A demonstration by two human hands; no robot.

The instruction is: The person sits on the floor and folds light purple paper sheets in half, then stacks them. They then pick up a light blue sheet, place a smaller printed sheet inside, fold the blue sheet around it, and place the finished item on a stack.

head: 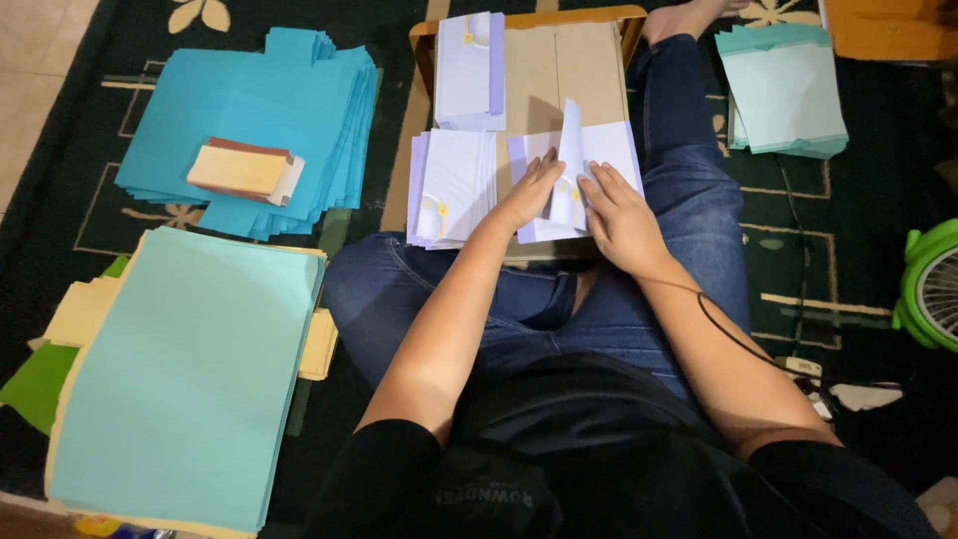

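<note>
Both hands work a lilac paper sheet (574, 170) at the near right corner of the small wooden table (544, 70): the left hand (529, 190) presses flat on it, while the right hand (617, 215) seems to pinch its raised fold. A lilac stack (451, 185) lies just left.

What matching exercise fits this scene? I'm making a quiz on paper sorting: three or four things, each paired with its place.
Things:
1. lavender sheet
2. tan block
3. pale teal pile
4. green fan

Places:
A. far right edge of the view
B. on the blue paper stack
C. under both hands, left hand and right hand
D. lower left on the carpet

Pairs: 1-C, 2-B, 3-D, 4-A
</note>
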